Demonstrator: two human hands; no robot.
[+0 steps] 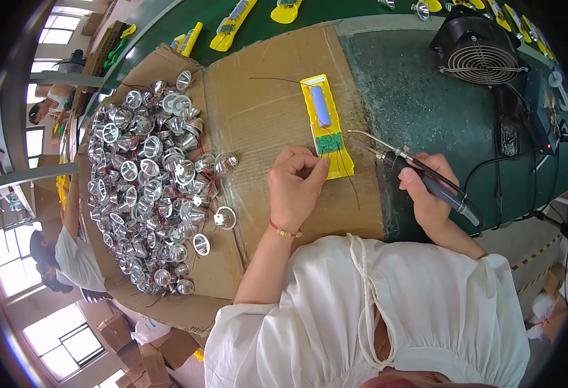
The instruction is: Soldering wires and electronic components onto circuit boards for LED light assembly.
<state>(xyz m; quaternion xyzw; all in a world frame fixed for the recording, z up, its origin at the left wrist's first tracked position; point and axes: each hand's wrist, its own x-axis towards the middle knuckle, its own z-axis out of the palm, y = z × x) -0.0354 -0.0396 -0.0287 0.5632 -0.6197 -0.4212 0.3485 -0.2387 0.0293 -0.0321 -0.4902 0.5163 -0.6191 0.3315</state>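
Observation:
A yellow plastic housing [345,167] lies on the cardboard, with a blue-violet cylindrical battery cell [321,107] and a small green circuit board [328,142] inside it. My left hand [297,178] is closed in a pinch at the board's near edge, where a thin dark wire runs into the fingertips. Another dark wire [352,181] trails off the housing toward me. My right hand [431,187] grips a soldering iron [436,187] with a curved metal feed tube [371,137] along it. The iron's tip points at the board, a short way to its right.
To the left, a cardboard tray [168,312] holds a heap of silvery reflector cups [148,187] with wires. A black fan [481,55] stands at the far right, near a box with cables [542,107]. More yellow housings [232,26] lie at the back. Other people sit at left.

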